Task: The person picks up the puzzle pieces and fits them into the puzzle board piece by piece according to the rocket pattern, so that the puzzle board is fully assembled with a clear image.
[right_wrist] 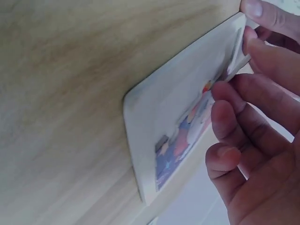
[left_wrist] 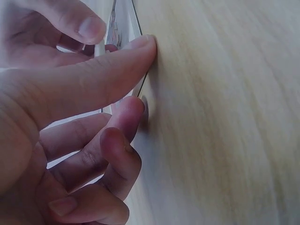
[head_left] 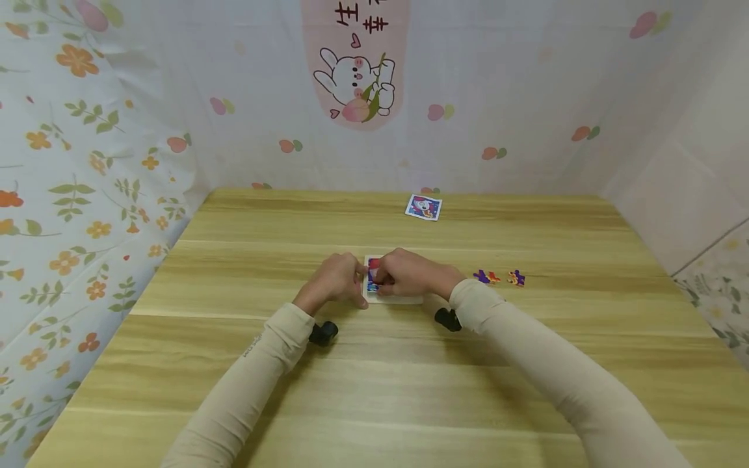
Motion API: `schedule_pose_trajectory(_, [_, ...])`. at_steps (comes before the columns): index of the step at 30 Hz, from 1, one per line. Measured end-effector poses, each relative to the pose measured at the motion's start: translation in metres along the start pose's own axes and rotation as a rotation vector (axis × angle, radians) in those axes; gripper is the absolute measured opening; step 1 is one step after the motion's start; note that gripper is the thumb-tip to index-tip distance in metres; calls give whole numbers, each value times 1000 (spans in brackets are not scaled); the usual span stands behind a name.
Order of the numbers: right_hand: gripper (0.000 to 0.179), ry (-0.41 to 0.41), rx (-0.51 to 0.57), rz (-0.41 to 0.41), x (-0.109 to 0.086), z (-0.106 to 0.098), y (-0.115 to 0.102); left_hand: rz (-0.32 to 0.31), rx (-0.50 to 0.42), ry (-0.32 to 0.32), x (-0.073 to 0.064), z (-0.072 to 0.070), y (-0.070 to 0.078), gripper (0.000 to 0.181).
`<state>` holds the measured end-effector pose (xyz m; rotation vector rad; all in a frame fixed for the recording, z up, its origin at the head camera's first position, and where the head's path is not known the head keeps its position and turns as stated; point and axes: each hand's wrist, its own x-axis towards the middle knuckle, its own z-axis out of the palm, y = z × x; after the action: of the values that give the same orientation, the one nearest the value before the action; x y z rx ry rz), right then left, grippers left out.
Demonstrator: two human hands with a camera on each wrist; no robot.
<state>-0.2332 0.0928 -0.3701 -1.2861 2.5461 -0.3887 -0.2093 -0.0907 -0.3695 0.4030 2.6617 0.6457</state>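
A white-framed jigsaw puzzle board lies flat on the table, part of its colourful picture filled in and the rest bare white. My left hand is at the board's left end, thumb and a finger against the edge near its corner, other fingers curled. Over the board, my right hand pinches a thin puzzle piece between thumb and finger, tilted up from the tray and seen edge-on. The piece's printed face is hidden. From above, the right hand covers much of the board.
To the right of the board lie loose purple and orange puzzle pieces and another puzzle piece. A small picture card rests near the table's back edge. Patterned cloth hangs behind and at the left of the wooden table.
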Motion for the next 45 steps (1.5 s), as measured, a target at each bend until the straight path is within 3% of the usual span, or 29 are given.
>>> schedule_pose_trajectory(13, [7, 97, -64, -17, -9, 9, -7, -4, -21, 0, 0, 0, 0, 70])
schedule_pose_trajectory(19, [10, 137, -34, 29, -8, 13, -7, 9, -16, 1, 1, 1, -1, 70])
schedule_pose_trajectory(26, [9, 129, -26, 70, -7, 13, -5, 22, -12, 13, 1, 2, -3, 69])
schedule_pose_trajectory(37, [2, 132, -21, 67, -2, 8, -9, 7, -20, 4, 2, 2, -3, 69])
schedule_pose_trajectory(45, [11, 118, -28, 94, 5, 8, -11, 22, -26, 7, 3, 2, -5, 69])
